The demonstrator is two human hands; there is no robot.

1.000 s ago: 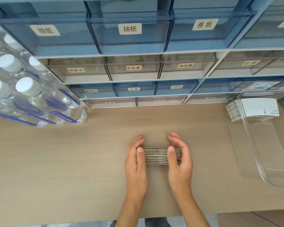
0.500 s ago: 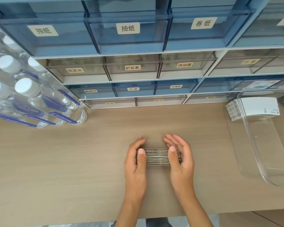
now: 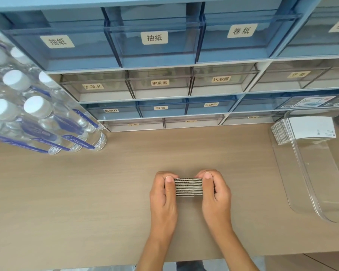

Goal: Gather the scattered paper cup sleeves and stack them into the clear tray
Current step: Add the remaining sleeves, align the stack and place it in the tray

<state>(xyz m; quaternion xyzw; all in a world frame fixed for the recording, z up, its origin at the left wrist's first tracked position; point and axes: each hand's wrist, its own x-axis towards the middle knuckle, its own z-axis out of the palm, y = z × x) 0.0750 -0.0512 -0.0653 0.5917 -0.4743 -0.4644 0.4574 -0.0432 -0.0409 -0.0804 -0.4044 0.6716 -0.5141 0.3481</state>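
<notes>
From the head camera, my left hand [image 3: 164,194] and right hand [image 3: 215,192] press in from either side on a bundle of sleeves [image 3: 188,187] standing on edge on the table [image 3: 86,192], a little right of the middle and nearer the front edge than the back. The fingers of both hands are curled tight around the ends of the bundle, thumbs laid along the near face, so the pack is clamped between them. Half a second ago the fingers were looser and spread, and the bundle looked wider; now it is squeezed shorter and its edges line up squarely. I read that as the squaring-up being finished and the pack being ready to lift as one piece.

The clear tray [image 3: 309,192] sits at the right edge of the table, well apart from my hands. A first batch of sleeves [image 3: 311,128] already leans at its far end, white face up, and the near part of the tray is bare. No loose sleeves show anywhere else on the table, so this bundle looks like the last lot.

A pack of water bottles [image 3: 37,114] stands at the back left corner, and labelled drawers [image 3: 155,75] run along the back edge; neither is in the path to the tray.
</notes>
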